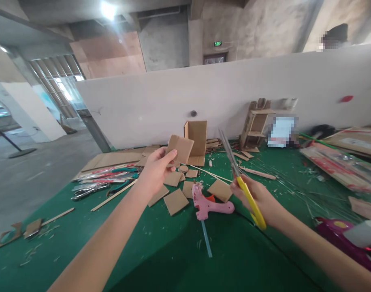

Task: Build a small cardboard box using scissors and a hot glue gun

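Between the thumb and fingers of my left hand is a square piece of cardboard, held up above the table. My right hand grips yellow-handled scissors, whose blades look closed and point up and away. Below and between my hands lies a pink glue gun with a clear glue stick poking out of its back. Several cut cardboard squares lie around its nozzle. Behind the held piece stands a folded cardboard panel.
A small cardboard shelf stands near the white partition. Wrapped tools lie at the left, a purple device at the right. Thin sticks and glue strands litter the green table. A dark cord runs under my right arm.
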`<state>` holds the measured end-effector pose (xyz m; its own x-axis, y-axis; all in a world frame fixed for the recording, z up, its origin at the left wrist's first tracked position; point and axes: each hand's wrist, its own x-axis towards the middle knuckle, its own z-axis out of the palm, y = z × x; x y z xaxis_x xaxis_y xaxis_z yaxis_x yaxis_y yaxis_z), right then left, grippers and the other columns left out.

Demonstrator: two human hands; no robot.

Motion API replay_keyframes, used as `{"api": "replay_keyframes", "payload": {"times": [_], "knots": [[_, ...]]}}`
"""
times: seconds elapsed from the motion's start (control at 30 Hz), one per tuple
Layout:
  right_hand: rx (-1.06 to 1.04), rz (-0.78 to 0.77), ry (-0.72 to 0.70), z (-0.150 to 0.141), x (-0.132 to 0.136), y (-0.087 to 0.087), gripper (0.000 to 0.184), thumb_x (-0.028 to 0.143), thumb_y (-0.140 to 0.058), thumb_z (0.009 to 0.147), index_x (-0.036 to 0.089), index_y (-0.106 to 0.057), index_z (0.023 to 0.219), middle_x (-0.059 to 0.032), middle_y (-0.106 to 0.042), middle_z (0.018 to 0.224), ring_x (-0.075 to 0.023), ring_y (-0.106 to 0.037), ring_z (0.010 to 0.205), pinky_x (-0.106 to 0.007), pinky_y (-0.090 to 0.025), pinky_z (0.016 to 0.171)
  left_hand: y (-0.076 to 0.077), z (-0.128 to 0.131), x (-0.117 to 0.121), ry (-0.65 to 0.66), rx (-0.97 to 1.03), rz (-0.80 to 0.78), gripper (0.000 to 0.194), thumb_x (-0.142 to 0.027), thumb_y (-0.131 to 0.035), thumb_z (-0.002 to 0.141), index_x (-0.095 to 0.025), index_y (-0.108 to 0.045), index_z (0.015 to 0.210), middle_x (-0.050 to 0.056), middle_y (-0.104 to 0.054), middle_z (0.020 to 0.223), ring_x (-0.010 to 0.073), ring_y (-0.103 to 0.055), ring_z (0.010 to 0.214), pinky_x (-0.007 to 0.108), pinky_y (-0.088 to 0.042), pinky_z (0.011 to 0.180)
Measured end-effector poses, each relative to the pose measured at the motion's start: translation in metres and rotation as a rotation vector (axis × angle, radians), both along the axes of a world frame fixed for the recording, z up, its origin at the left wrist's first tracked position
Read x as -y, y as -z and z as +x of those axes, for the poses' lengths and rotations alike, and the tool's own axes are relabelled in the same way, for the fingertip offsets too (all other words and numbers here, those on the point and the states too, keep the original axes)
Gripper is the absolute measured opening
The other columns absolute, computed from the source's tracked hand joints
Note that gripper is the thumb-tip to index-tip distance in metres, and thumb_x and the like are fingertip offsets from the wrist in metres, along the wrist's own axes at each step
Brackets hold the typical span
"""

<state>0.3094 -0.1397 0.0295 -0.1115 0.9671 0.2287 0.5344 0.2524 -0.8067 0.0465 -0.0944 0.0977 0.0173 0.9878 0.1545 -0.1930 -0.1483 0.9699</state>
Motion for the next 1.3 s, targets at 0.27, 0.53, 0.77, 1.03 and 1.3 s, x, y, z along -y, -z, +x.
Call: {"api": "replay_keyframes", "payload": {"times": [0.27, 0.53, 0.77, 1.03, 1.3], "knots": [[0.149, -0.087, -0.216, 0.005, 0.003, -0.019, 0.044, 0.061, -0.036, 0.092, 0.022, -0.057, 0.092, -0.0039, -0.062, 0.088, -0.0215, -0.059, 0.082, -0.033, -0.050, 0.075, -0.016, 0.014, 0.019, 0.062, -0.194, 0.122, 0.027, -0.036, -0.059, 0.087, -0.019, -0.053, 0.107, 0.008, -0.064, 0.102, 0.0166, -0.069, 0.073, 0.025, -0.056, 0.052], [0.052, -0.161, -0.328, -0.008, 0.013, -0.018, 0.042, 0.058, -0.039, 0.093, 0.022, -0.055, 0.104, -0.0059, -0.061, 0.103, -0.0245, -0.058, 0.097, -0.037, -0.048, 0.086, -0.014, 0.018, 0.023, 0.102, -0.298, 0.196, 0.029, -0.035, -0.064, 0.084, -0.020, -0.052, 0.106, 0.006, -0.062, 0.094, 0.0203, -0.069, 0.077, 0.023, -0.057, 0.044], [0.017, -0.090, -0.291, -0.009, 0.010, -0.005, 0.037, 0.056, -0.040, 0.094, 0.023, -0.054, 0.098, -0.0037, -0.060, 0.098, -0.0217, -0.057, 0.090, -0.035, -0.047, 0.083, -0.009, 0.025, 0.023, 0.114, -0.274, 0.166, 0.030, -0.035, -0.064, 0.083, -0.020, -0.049, 0.104, 0.005, -0.062, 0.091, 0.0176, -0.068, 0.069, 0.022, -0.055, 0.042], [0.166, 0.021, -0.252, -0.005, 0.002, 0.006, 0.041, 0.055, -0.037, 0.095, 0.020, -0.058, 0.087, -0.0042, -0.061, 0.089, -0.0184, -0.056, 0.074, -0.029, -0.046, 0.069, -0.006, 0.031, 0.023, 0.130, -0.276, 0.139, 0.032, -0.036, -0.063, 0.083, -0.018, -0.049, 0.105, 0.008, -0.064, 0.097, 0.0157, -0.067, 0.066, 0.020, -0.051, 0.041], [0.217, -0.009, -0.294, 0.001, 0.003, 0.005, 0.039, 0.053, -0.035, 0.096, 0.020, -0.055, 0.093, -0.0053, -0.060, 0.085, -0.0198, -0.057, 0.073, -0.033, -0.048, 0.069, -0.005, 0.029, 0.025, 0.163, -0.291, 0.154, 0.031, -0.035, -0.063, 0.084, -0.018, -0.050, 0.106, 0.008, -0.067, 0.090, 0.0162, -0.067, 0.063, 0.020, -0.049, 0.039]]}}
